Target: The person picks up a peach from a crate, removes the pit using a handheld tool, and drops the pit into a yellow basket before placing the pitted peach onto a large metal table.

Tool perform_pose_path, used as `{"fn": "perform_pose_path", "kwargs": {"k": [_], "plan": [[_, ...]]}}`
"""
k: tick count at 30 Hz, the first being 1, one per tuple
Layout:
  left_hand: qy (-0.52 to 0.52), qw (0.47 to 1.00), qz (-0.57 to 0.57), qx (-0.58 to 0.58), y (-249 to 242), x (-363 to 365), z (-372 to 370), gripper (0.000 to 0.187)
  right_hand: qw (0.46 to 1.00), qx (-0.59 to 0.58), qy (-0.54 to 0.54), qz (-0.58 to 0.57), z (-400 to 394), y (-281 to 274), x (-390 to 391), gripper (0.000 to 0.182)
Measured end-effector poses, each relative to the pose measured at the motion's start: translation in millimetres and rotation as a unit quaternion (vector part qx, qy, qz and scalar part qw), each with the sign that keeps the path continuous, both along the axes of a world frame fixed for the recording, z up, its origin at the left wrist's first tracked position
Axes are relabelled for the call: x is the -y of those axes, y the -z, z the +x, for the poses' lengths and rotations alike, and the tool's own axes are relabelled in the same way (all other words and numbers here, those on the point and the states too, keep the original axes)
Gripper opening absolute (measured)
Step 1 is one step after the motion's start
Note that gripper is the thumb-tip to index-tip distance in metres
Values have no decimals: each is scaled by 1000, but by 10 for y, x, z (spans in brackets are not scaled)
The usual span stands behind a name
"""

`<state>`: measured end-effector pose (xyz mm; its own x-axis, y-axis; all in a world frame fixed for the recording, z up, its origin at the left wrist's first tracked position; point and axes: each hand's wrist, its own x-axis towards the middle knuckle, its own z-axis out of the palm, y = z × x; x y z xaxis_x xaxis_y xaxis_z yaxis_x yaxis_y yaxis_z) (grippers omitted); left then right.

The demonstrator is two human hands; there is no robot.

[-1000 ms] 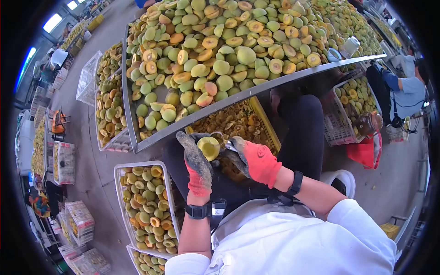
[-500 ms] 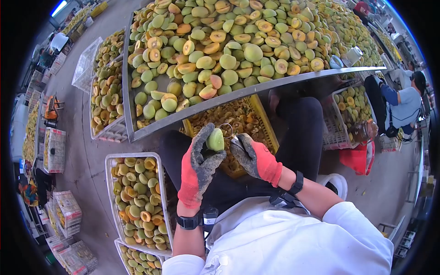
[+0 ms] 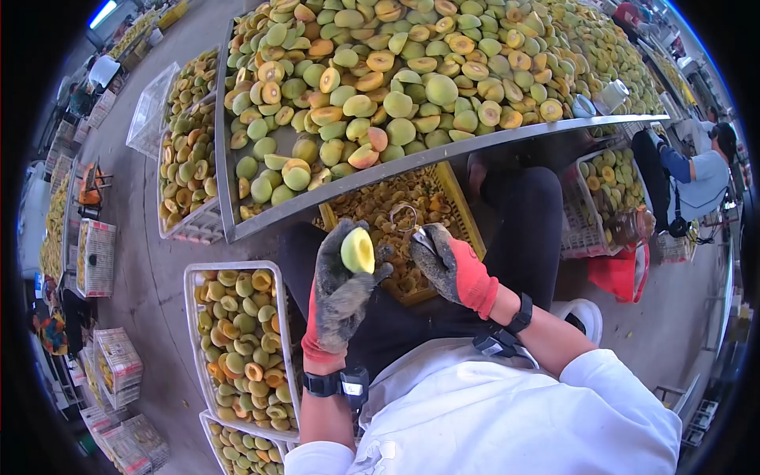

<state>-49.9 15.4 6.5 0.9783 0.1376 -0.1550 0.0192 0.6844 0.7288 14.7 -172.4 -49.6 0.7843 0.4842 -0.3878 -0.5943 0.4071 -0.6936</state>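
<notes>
My left hand (image 3: 342, 289), in a red and dark grey glove, holds a green fruit half (image 3: 358, 251) with its pale, hollowed cut face showing. To the right, my right hand (image 3: 450, 265), gloved alike, is closed round a small metal tool with a wire ring (image 3: 404, 216) at its end. The ring stands apart from the fruit. Below both hands is a yellow crate (image 3: 461, 207) of brownish fruit pieces. A metal-edged table (image 3: 348, 184) heaped with halved green and orange fruit lies beyond them.
White crates (image 3: 277, 317) of fruit halves stand at the left. A crate of fruit (image 3: 609, 178) and a red bag (image 3: 620, 273) are on the right. A seated person (image 3: 701, 178) is at the far right. Cups (image 3: 609, 96) rest on the table's edge.
The fruit in my left hand has turned from its green skin to its hollowed cut face. My left hand has shifted slightly left, and my right hand with the tool slightly right.
</notes>
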Motion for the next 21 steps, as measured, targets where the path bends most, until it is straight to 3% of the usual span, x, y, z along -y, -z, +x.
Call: {"fn": "perform_pose_path", "kwargs": {"k": [1, 2, 3, 4, 5, 7, 8, 9, 11, 12, 14, 15, 16, 18, 21], "plan": [[-12, 999, -40, 11, 15, 37, -19, 53, 992, -73, 29, 98, -6, -43, -8, 33], [-10, 999, -38, 10, 32, 18, -39, 53, 992, -75, 31, 100, -9, -129, -11, 33], [-10, 998, -69, -8, 47, -16, -58, 48, 987, 111, -28, -116, -6, -248, -14, 30], [-11, 995, -99, -26, 50, -42, -69, 49, 898, 289, -85, -323, -10, -347, -22, 27], [-50, 996, -1, -72, -109, 25, -48, 53, 899, 288, -84, -320, -21, -410, -40, 27], [-107, 988, -1, -113, -164, 138, 10, 53, 819, 469, -47, -327, -54, -518, -86, 20], [-164, 975, -5, -151, -179, 166, 19, 54, 821, 467, -45, -327, -70, -599, -104, 20], [-162, 975, -4, -152, -197, 174, 16, 54, 805, 477, -69, -345, -75, -685, -124, 17], [-121, 967, 136, -180, -218, 193, -4, 56, 764, 511, -99, -380, -66, -729, -178, 14], [-119, 967, 137, -181, -149, 174, -23, 56, 765, 510, -97, -381, -74, -723, -197, 14], [-26, 968, 148, -201, -6, 118, -33, 56, 852, 461, -76, -237, -88, -694, -217, 20], [-26, 968, 165, -185, -14, 138, -51, 56, 801, 489, -123, -322, -70, -649, -175, 22], [-25, 968, 166, -186, -15, 159, -50, 56, 801, 489, -122, -322, -62, -591, -147, 22], [-41, 968, 168, -183, -8, 194, -50, 54, 702, 562, -141, -414, -48, -482, -108, 19], [-66, 963, 167, -203, 41, 242, -54, 50, 702, 532, -174, -441, -23, -433, -79, 20]]}}
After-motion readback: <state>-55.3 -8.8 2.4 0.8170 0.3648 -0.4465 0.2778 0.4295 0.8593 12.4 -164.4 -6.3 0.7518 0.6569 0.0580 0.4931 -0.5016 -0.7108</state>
